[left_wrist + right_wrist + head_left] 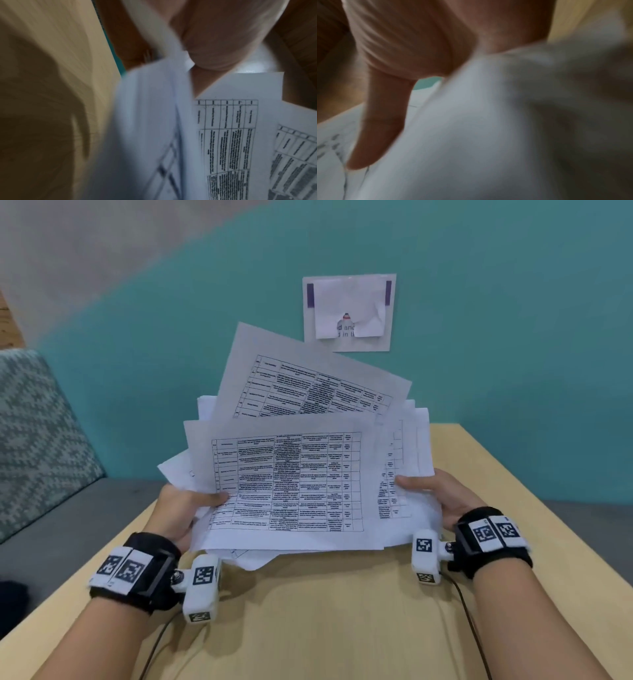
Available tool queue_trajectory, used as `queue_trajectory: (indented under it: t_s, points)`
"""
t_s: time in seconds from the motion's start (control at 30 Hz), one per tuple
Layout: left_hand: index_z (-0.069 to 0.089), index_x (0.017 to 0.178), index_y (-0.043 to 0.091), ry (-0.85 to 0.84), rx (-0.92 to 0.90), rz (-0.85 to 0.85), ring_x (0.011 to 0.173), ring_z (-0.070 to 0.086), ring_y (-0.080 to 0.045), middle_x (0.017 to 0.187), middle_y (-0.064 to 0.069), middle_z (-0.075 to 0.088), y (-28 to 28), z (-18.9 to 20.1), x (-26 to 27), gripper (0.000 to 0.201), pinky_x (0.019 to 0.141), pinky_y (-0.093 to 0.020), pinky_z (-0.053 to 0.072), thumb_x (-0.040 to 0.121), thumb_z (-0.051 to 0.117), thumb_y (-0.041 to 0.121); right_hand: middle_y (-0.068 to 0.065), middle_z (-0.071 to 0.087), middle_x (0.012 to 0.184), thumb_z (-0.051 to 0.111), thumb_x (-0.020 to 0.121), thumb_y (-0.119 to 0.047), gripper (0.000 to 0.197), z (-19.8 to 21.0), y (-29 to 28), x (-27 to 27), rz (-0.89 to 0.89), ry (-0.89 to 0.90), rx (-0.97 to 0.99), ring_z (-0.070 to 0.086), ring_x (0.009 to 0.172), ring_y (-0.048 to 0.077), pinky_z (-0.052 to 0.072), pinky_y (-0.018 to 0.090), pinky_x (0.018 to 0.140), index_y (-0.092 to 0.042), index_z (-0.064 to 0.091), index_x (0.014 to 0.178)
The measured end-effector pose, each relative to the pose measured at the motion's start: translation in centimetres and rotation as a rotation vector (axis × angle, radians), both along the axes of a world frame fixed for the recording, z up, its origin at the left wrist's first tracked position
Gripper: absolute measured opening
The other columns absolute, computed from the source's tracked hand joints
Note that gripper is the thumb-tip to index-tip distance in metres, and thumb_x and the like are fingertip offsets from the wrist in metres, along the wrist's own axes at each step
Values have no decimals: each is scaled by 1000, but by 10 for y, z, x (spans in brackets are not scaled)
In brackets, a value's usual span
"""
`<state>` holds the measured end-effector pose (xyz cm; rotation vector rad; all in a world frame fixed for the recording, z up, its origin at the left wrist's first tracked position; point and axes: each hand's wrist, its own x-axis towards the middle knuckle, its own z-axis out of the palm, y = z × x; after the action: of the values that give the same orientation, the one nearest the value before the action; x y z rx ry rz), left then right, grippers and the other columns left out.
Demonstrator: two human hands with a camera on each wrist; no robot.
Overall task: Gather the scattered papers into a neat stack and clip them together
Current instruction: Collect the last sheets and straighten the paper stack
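A loose bundle of white papers [291,474] printed with tables is held up, tilted, above the wooden table [325,611]. The sheets are fanned out and uneven, with one sheet [308,371] sticking up at the back. My left hand [185,505] grips the bundle's left edge, thumb on the top sheet. My right hand [435,494] grips the right edge, thumb lying across the front. The left wrist view shows the papers [223,135] close up under the thumb [214,40]. In the right wrist view the thumb [382,121] presses on blurred paper [471,135]. No clip is in view.
A teal wall [513,337] stands behind the table, with a paper notice [349,313] taped to it. A grey sofa with a patterned cushion [37,440] is at the left. Cables run from the wrist cameras over the table's near part.
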<state>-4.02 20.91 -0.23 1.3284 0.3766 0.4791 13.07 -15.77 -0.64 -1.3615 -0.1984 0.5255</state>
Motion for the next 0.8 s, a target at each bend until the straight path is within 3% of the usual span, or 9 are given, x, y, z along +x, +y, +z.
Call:
queue_trajectory:
  t_s: [0.1, 0.23, 0.33, 0.43, 0.53, 0.63, 0.8]
  points:
    - [68, 116, -1, 14, 6, -28, 109, 71, -42, 111, -19, 77, 4, -4, 2, 45, 98, -54, 54, 80, 61, -26, 23, 69, 122, 77, 77, -3, 51, 1, 3, 0, 41, -35, -64, 66, 113, 41, 48, 57, 102, 0, 64, 126]
    - [70, 112, 3, -40, 92, -31, 106, 74, -36, 107, -14, 79, -3, -3, 8, 46, 92, -49, 57, 79, 61, -27, 20, 74, 112, 76, 75, 4, 45, 7, 7, -4, -1, -100, -103, 72, 103, 39, 55, 54, 91, -1, 69, 119]
    - [67, 122, 2, -126, 128, -44, 111, 72, -37, 117, -19, 76, -9, -1, 20, 53, 99, -57, 54, 76, 66, -24, 17, 76, 108, 77, 70, 8, 46, 12, 10, -3, -147, -187, -26, 72, 102, 38, 55, 56, 91, -2, 70, 114]
    - [68, 119, 11, -218, 170, -18, 109, 72, -31, 114, -10, 78, -15, 8, 35, 59, 97, -55, 56, 66, 75, -14, 10, 78, 98, 81, 69, 8, 36, 20, 12, -1, -347, -319, 24, 76, 89, 28, 59, 46, 83, -5, 73, 102]
    - [75, 103, 19, -275, 211, 29, 107, 73, -29, 109, -4, 79, -26, 16, 52, 48, 97, -51, 56, 72, 76, -17, 0, 79, 92, 84, 70, 3, 30, 29, 13, -1, -494, -444, 63, 75, 87, 21, 58, 38, 80, -15, 73, 91]
    - [76, 107, 18, -299, 228, 58, 110, 73, -28, 111, -3, 79, -36, 15, 66, 44, 96, -45, 56, 76, 77, -13, -6, 79, 85, 84, 72, 1, 27, 31, 13, 0, -527, -472, 85, 74, 83, 16, 57, 35, 79, -17, 72, 88]
    - [76, 103, 14, -202, 155, 83, 104, 75, -28, 110, -8, 79, -39, -5, 77, 33, 99, -49, 57, 77, 80, -6, 5, 76, 97, 78, 80, -1, 18, 18, 18, 2, -510, -409, 13, 72, 99, 33, 56, 50, 92, -16, 72, 89]
